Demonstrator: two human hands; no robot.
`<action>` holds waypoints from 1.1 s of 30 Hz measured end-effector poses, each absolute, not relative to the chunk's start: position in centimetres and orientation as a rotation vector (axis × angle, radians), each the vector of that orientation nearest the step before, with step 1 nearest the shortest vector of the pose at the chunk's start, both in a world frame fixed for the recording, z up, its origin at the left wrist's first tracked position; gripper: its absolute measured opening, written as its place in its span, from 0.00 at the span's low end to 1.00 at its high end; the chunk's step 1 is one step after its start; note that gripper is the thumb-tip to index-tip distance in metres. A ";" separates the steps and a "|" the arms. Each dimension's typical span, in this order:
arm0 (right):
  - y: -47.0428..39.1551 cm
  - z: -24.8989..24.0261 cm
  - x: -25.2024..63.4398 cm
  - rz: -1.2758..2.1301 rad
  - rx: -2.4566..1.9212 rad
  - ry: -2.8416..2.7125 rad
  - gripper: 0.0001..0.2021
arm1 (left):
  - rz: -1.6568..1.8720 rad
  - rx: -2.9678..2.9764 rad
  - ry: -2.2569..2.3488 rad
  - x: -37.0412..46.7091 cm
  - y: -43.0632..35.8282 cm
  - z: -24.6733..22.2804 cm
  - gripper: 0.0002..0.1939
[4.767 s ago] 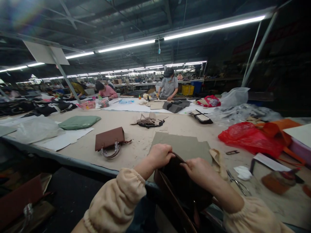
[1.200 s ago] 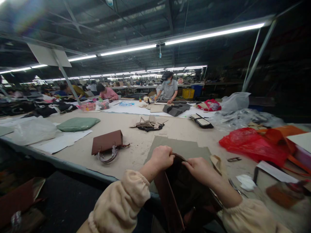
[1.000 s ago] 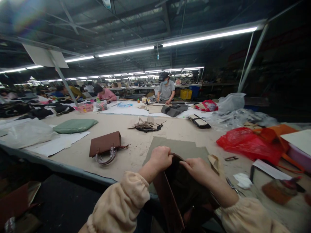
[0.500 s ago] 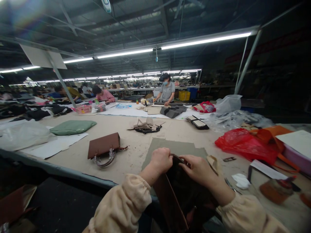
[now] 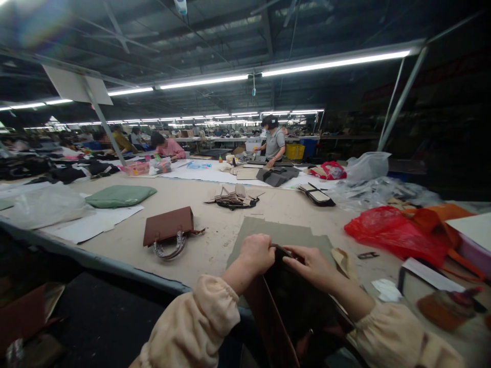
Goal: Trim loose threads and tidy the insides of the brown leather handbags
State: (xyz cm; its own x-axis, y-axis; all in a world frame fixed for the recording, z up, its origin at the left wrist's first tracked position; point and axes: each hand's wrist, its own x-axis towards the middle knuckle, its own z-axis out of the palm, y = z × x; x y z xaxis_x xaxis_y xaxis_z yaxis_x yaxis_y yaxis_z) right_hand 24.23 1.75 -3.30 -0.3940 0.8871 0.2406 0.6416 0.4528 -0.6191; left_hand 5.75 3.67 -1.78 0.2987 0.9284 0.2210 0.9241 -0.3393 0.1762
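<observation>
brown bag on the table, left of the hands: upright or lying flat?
Lying flat. The brown bag rests on its broad side on the table, its handle spread on the surface in front.

The desk carries a brown handbag, green cushion, grey sheet, red bag, and what may be scissors.

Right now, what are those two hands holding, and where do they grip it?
A dark brown bag, held by its top rim: the left hand grips one side, the right hand pinches the other.
</observation>
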 end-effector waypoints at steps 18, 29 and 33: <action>2.8 -2.8 21.8 0.342 -1.473 -2.195 0.14 | 0.402 2.421 1.784 5.3 3.3 -1.4 0.14; 2.4 -3.4 21.9 0.211 -1.501 -2.205 0.17 | 0.447 2.460 1.781 5.6 3.3 -1.9 0.13; 2.3 -3.3 22.1 0.352 -1.502 -2.240 0.21 | 0.443 2.451 1.799 5.7 3.3 -1.8 0.13</action>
